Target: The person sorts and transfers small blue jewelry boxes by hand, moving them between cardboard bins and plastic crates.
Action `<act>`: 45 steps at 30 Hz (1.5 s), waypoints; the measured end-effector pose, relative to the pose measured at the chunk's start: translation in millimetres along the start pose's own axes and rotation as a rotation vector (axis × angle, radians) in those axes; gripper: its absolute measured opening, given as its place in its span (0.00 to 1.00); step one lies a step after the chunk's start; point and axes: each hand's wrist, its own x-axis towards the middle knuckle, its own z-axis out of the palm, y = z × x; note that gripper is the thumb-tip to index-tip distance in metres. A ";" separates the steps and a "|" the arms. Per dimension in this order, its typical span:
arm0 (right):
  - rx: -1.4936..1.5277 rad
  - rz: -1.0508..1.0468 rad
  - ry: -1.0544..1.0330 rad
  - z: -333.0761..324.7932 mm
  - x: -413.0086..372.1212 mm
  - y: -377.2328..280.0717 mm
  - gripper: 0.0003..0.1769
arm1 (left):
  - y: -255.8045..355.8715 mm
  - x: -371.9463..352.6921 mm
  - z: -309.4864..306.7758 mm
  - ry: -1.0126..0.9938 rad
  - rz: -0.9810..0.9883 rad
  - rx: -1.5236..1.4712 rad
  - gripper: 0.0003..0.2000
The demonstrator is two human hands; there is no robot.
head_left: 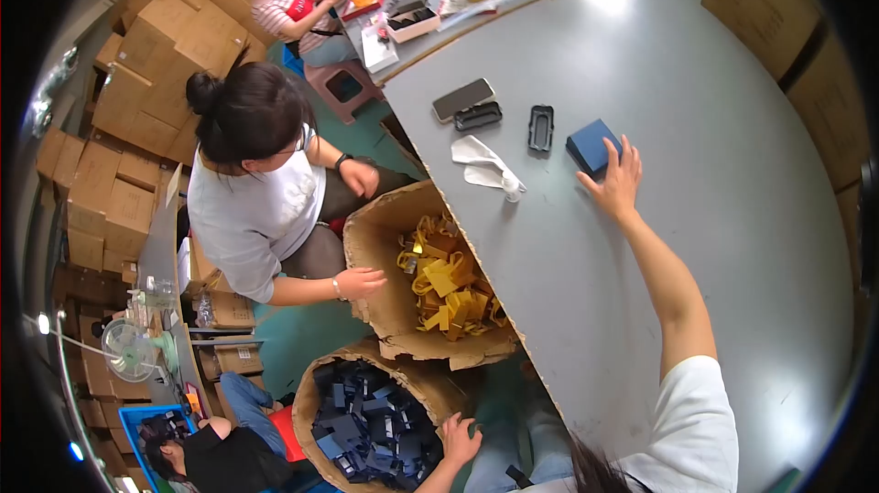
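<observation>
On the grey table, my right hand (619, 180) grips a dark blue box (593, 146) at its near corner, the thumb on one side and the fingers on the other. The box has a lighter blue top. Low in the view, my left hand (461, 440) is open with loosely parted fingers, holding nothing visible. It is beside the rim of a round cardboard bin (316, 369), which is filled with small dark blue boxes (371, 424).
Black trays (540, 129), a phone (463, 99), a white cloth (481, 163) and a small bottle (510, 187) lie on the table. A carton (371, 227) of yellow pieces (446, 278) stands at the table edge. A co-worker (256, 182) sits beside it; others sit farther off.
</observation>
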 end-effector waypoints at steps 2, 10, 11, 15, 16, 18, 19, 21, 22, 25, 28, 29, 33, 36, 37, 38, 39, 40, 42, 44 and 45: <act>0.099 -0.088 0.110 7.8 -23.5 -2.0 0.37 | -8.7 -5.6 3.7 0.018 -0.040 -0.010 0.18; 0.244 -0.307 -0.332 -45.2 -167.8 -71.0 0.32 | -43.1 -57.8 4.4 0.013 -0.227 -0.056 0.19; 0.242 -0.359 -0.370 -45.9 -179.4 -79.5 0.32 | -43.8 -61.4 3.8 0.015 -0.253 -0.077 0.19; 0.158 -0.522 -0.501 -48.8 -209.6 -106.7 0.30 | -52.2 -88.3 7.6 0.069 -0.343 -0.124 0.17; 0.158 -0.540 -0.497 -45.9 -208.1 -111.1 0.30 | -53.8 -88.5 9.5 0.081 -0.346 -0.138 0.17; 0.121 -0.555 -0.508 -41.7 -208.3 -118.5 0.30 | -57.4 -93.0 15.7 0.129 -0.378 -0.182 0.16; 0.113 -0.551 -0.500 -41.2 -208.2 -121.6 0.31 | -55.7 -94.9 17.7 0.166 -0.397 -0.181 0.16; 0.102 -0.563 -0.482 -40.1 -206.8 -124.2 0.31 | -58.1 -95.1 23.8 0.165 -0.423 -0.228 0.16; 0.085 -0.562 -0.464 -40.9 -207.8 -124.0 0.31 | -58.3 -98.7 27.5 0.153 -0.441 -0.270 0.16; 0.085 -0.563 -0.458 -41.9 -208.0 -126.6 0.31 | -64.8 -100.7 37.4 0.195 -0.431 -0.287 0.16; 0.085 -0.556 -0.467 -47.2 -208.8 -131.5 0.31 | -67.1 -102.9 32.8 0.232 -0.438 -0.296 0.15; 0.096 -0.551 -0.470 -50.1 -209.0 -132.7 0.31 | -66.9 -103.1 29.0 0.251 -0.450 -0.296 0.15; 0.099 -0.532 -0.466 -49.5 -209.4 -135.7 0.31 | -76.0 -84.1 14.8 0.208 -0.412 -0.272 0.14; 0.065 -0.523 -0.483 -49.5 -210.2 -138.1 0.31 | -86.7 -57.2 15.0 0.144 -0.404 -0.288 0.14; 0.043 -0.523 -0.486 -47.1 -207.2 -141.3 0.32 | -88.7 -45.7 13.9 0.136 -0.412 -0.302 0.14; 0.064 -0.518 -0.480 -42.6 -208.4 -140.9 0.32 | -91.4 -36.4 13.3 0.150 -0.404 -0.321 0.14; 0.057 -0.516 -0.485 -41.2 -208.6 -142.7 0.33 | -95.2 -29.4 12.7 0.157 -0.396 -0.337 0.14; 0.044 -0.513 -0.489 -42.1 -208.6 -144.7 0.33 | -99.4 -20.0 11.2 0.123 -0.380 -0.356 0.15; 0.012 -0.520 -0.511 -42.7 -208.1 -147.7 0.34 | -94.9 -2.9 -1.4 0.081 -0.357 -0.403 0.16; 0.005 -0.526 -0.522 -40.1 -206.9 -152.1 0.35 | -101.2 17.9 -5.4 0.074 -0.336 -0.449 0.16; -0.011 -0.526 -0.528 -40.3 -208.3 -152.2 0.35 | -102.6 21.8 -5.0 0.073 -0.317 -0.484 0.16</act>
